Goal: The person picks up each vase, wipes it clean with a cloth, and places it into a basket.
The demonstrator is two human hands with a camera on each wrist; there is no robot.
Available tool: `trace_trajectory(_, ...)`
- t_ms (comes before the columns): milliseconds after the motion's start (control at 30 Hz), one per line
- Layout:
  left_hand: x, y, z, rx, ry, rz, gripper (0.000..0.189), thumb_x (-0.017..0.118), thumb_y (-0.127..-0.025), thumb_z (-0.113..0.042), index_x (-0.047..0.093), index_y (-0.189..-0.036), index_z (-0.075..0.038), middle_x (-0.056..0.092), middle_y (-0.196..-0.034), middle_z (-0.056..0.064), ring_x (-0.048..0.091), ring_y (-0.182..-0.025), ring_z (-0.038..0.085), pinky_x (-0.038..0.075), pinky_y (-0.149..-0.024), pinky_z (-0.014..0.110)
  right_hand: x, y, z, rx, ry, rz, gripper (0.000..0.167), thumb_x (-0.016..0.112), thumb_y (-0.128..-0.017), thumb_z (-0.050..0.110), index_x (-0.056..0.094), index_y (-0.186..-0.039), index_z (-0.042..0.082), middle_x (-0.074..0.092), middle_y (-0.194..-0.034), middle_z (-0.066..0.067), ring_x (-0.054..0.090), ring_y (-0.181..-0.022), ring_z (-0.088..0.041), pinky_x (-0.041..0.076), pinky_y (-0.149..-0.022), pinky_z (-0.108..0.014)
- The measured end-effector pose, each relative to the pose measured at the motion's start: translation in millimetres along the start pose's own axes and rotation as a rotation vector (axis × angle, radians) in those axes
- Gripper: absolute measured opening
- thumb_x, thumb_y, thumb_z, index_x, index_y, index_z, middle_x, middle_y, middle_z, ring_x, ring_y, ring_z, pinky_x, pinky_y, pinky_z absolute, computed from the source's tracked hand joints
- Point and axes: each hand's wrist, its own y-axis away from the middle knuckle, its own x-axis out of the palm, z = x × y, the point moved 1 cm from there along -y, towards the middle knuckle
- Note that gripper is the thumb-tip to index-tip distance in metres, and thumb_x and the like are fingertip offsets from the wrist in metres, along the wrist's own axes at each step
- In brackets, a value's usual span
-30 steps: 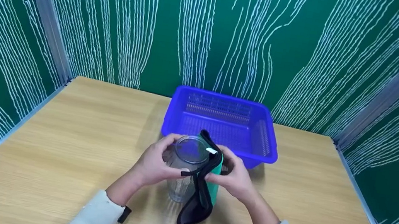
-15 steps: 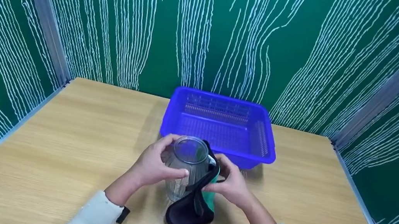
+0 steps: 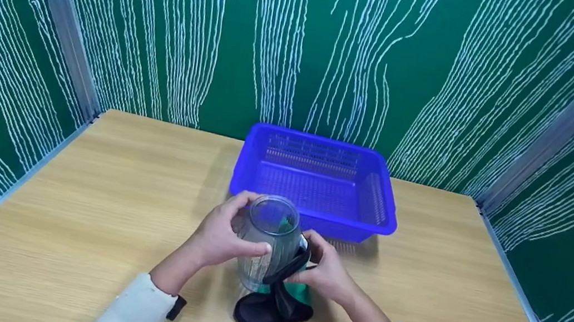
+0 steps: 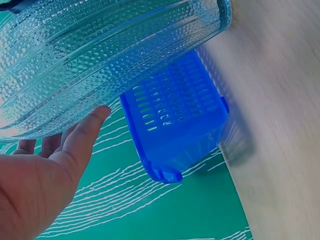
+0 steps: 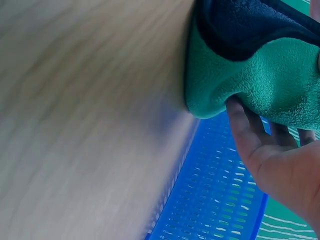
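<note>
A clear glass jar (image 3: 256, 266) with ribbed, pebbled sides stands in front of the basket, its mouth facing up. Round its left side curls my left hand (image 3: 216, 232), thumb across the near face; in the left wrist view that hand (image 4: 47, 182) shows below the jar (image 4: 95, 65). My right hand (image 3: 330, 271) pinches a green and black cloth (image 3: 265, 312) against the jar's right side. The cloth's black-edged lower end spreads on the table. The right wrist view shows its fuzzy green face (image 5: 275, 75) with fingers (image 5: 240, 122) pressed into it.
Behind the jar, a blue plastic basket (image 3: 388, 220) with slotted walls sits on the wooden table (image 3: 134, 207). Green panels (image 3: 233, 63) with white wavy lines enclose the table at the back and sides.
The cloth has come down along the jar's right side, and its lower end has spread out on the table. My right hand has dropped slightly; my left hand keeps its grip on the jar.
</note>
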Motion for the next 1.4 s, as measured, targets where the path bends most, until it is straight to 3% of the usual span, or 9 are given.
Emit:
trace_trajectory(367, -0.5, 0.5, -0.1, -0.028, -0.003, -0.007, 0.074, 0.087, -0.065, -0.044, 0.051, -0.128, -0.031, 0.056, -0.13, 0.0, 0.05, -0.124, 0.023, 0.04, -0.106, 0.054, 3, 1.6, -2, 0.009, -0.001, 0.009, 0.063, 0.087, -0.059, 0.0, 0.057, -0.114, 0.004, 0.064, -0.108, -0.003, 0.061, -0.099, -0.011, 0.05, -0.091, -0.025)
trace_trajectory(700, 0.5, 0.1, 1.0, -0.011, -0.001, -0.008, 0.074, 0.086, -0.066, -0.042, 0.051, -0.129, -0.029, 0.057, -0.128, -0.002, 0.051, -0.123, 0.023, 0.043, -0.105, 0.049, 4, 4.7, 2, 0.028, -0.021, -0.03, 0.07, 0.087, -0.058, -0.001, 0.055, -0.12, 0.005, 0.063, -0.112, -0.008, 0.062, -0.097, -0.014, 0.053, -0.088, -0.028)
trace_trajectory(933, -1.4, -1.0, 1.6, 0.017, 0.054, 0.012, 0.073, 0.087, -0.066, -0.035, 0.052, -0.129, -0.025, 0.058, -0.127, 0.002, 0.052, -0.121, 0.026, 0.043, -0.103, 0.05, 2, 4.1, 13, 0.028, -0.094, -0.036, 0.08, 0.085, -0.06, -0.005, 0.048, -0.131, 0.0, 0.061, -0.118, -0.01, 0.062, -0.1, -0.017, 0.057, -0.085, -0.033)
trace_trajectory(1167, -1.5, -2.2, 1.7, 0.027, 0.083, 0.026, 0.071, 0.087, -0.067, -0.03, 0.053, -0.129, -0.025, 0.057, -0.128, 0.002, 0.052, -0.12, 0.025, 0.041, -0.104, 0.049, -7, 2.8, 28, -0.017, -0.129, -0.049, 0.076, 0.083, -0.067, 0.0, 0.047, -0.134, -0.003, 0.063, -0.115, 0.004, 0.061, -0.098, -0.013, 0.055, -0.082, -0.03)
trace_trajectory(1400, 1.7, 0.9, 0.5, 0.031, 0.026, -0.023, 0.074, 0.087, -0.067, -0.028, 0.053, -0.132, -0.029, 0.04, -0.126, 0.001, 0.044, -0.123, 0.02, 0.039, -0.107, 0.045, -12, -4.6, 47, -0.025, -0.097, -0.036, 0.076, 0.083, -0.071, 0.007, 0.048, -0.139, 0.006, 0.059, -0.13, -0.01, 0.059, -0.105, -0.013, 0.053, -0.086, -0.029)
